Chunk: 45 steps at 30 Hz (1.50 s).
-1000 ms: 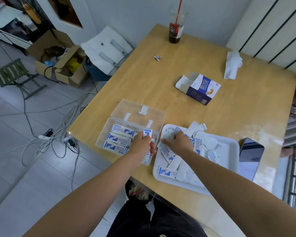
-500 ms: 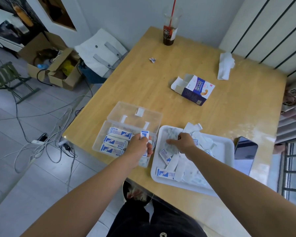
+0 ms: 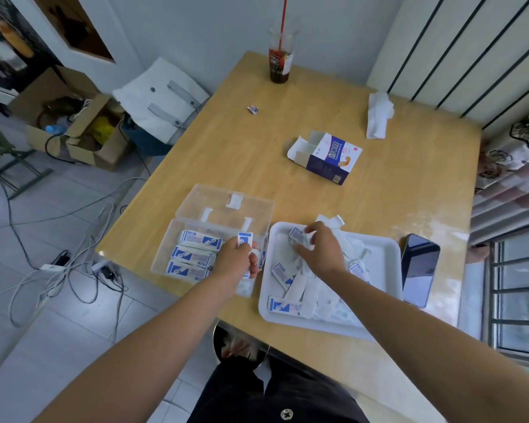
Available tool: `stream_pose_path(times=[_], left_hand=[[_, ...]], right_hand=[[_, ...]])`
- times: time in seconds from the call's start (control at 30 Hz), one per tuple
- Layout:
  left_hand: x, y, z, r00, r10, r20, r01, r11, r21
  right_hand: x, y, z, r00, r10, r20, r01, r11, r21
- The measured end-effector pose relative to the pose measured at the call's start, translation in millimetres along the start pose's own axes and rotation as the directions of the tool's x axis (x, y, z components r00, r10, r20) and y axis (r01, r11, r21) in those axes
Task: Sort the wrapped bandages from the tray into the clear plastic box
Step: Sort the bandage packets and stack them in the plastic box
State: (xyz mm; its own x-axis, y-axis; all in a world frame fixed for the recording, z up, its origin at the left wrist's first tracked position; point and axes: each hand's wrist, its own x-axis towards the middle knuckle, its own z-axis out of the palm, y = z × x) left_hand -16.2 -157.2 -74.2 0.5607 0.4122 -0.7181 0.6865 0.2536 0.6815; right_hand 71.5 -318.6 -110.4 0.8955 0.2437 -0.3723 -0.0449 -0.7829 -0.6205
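Note:
The clear plastic box (image 3: 171,236) stands open at the table's near left edge, with stacks of blue-and-white wrapped bandages (image 3: 196,240) inside. Over its right end, my left hand (image 3: 235,259) grips an upright bundle of wrapped bandages (image 3: 245,238). Right of the box lies the white tray (image 3: 382,254) with several loose wrapped bandages (image 3: 283,306) and white paper strips. My right hand (image 3: 321,253) is over the tray's far left part and pinches a wrapped bandage (image 3: 298,233) between its fingertips.
A dark phone (image 3: 419,268) lies right of the tray. An opened blue-and-white bandage carton (image 3: 330,157) sits mid-table, a white tissue (image 3: 377,116) and a drink cup with a red straw (image 3: 280,61) farther back. The table's left edge drops to a floor with cables.
My right hand has gone from flat among the tray's pile to the tray's far left corner, where it now pinches a bandage. My left hand keeps its bundle at the box.

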Motion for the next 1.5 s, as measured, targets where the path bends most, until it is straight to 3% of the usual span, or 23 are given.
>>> stream_pose_path(times=[0.07,0.13,0.2,0.27,0.5,0.7,0.83,0.9,0.93,1.0,1.07,1.17,1.27,1.4,1.5], left_hand=[[-2.9,-2.4,-3.3,1.000,0.013,0.010,-0.013,1.000,0.025],[-4.3,-6.6,-4.7,0.997,0.063,0.038,-0.070,0.973,0.220],[-4.1,-13.0,-4.9,0.992,0.109,0.058,-0.123,0.861,0.494],[-4.1,-17.9,-4.1,0.985,0.167,0.050,-0.160,0.749,0.643],[-2.0,-14.4,-11.1,0.957,0.290,-0.022,-0.191,0.684,0.704],[10.2,-9.2,-25.2,0.986,0.166,-0.002,-0.131,0.788,0.602],[12.0,-7.0,-32.0,0.993,0.063,0.101,-0.102,0.890,0.445],[10.3,-1.4,-34.4,0.989,0.046,0.141,-0.084,0.958,0.273],[11.0,0.2,-34.1,0.991,0.032,0.128,-0.054,0.984,0.171],[14.4,2.1,-32.4,0.997,-0.011,0.077,0.012,1.000,-0.010],[12.8,7.7,-28.9,0.997,-0.032,0.066,0.040,0.991,-0.125],[8.1,17.9,-26.3,0.995,-0.060,0.080,0.078,0.966,-0.247],[9.7,19.2,-22.5,0.997,-0.023,0.077,0.035,0.987,-0.155],[3.2,12.4,-20.5,0.999,0.038,-0.001,-0.038,0.994,-0.099],[2.8,8.7,-22.6,0.999,0.041,0.002,-0.040,0.976,-0.213]], right_hand=[[1.5,-13.5,11.4,0.984,0.015,0.177,-0.017,1.000,0.010],[2.4,-26.5,22.1,0.964,0.055,0.261,-0.046,0.998,-0.042],[4.7,-34.8,33.1,0.957,0.088,0.275,-0.067,0.994,-0.085],[7.2,-38.5,40.7,0.949,0.125,0.291,-0.089,0.987,-0.135],[11.0,-34.2,51.1,0.948,0.151,0.280,-0.094,0.974,-0.208],[17.5,-41.9,56.7,0.939,0.198,0.281,-0.120,0.955,-0.270],[20.1,-44.9,51.8,0.927,0.211,0.309,-0.133,0.958,-0.254],[18.8,-43.3,45.7,0.939,0.174,0.295,-0.156,0.984,-0.084],[17.5,-42.3,41.1,0.945,0.166,0.281,-0.200,0.975,0.093],[15.8,-42.4,28.6,0.949,0.164,0.269,-0.284,0.813,0.508],[12.9,-46.7,14.4,0.950,0.130,0.284,-0.298,0.652,0.697],[4.8,-62.3,4.9,0.909,0.021,0.416,-0.309,0.703,0.640],[-6.5,-80.6,9.9,0.874,-0.048,0.483,-0.247,0.813,0.527],[-17.2,-96.3,23.7,0.937,-0.066,0.344,-0.101,0.890,0.445],[-20.6,-98.4,33.9,0.974,-0.079,0.211,-0.003,0.933,0.360]])
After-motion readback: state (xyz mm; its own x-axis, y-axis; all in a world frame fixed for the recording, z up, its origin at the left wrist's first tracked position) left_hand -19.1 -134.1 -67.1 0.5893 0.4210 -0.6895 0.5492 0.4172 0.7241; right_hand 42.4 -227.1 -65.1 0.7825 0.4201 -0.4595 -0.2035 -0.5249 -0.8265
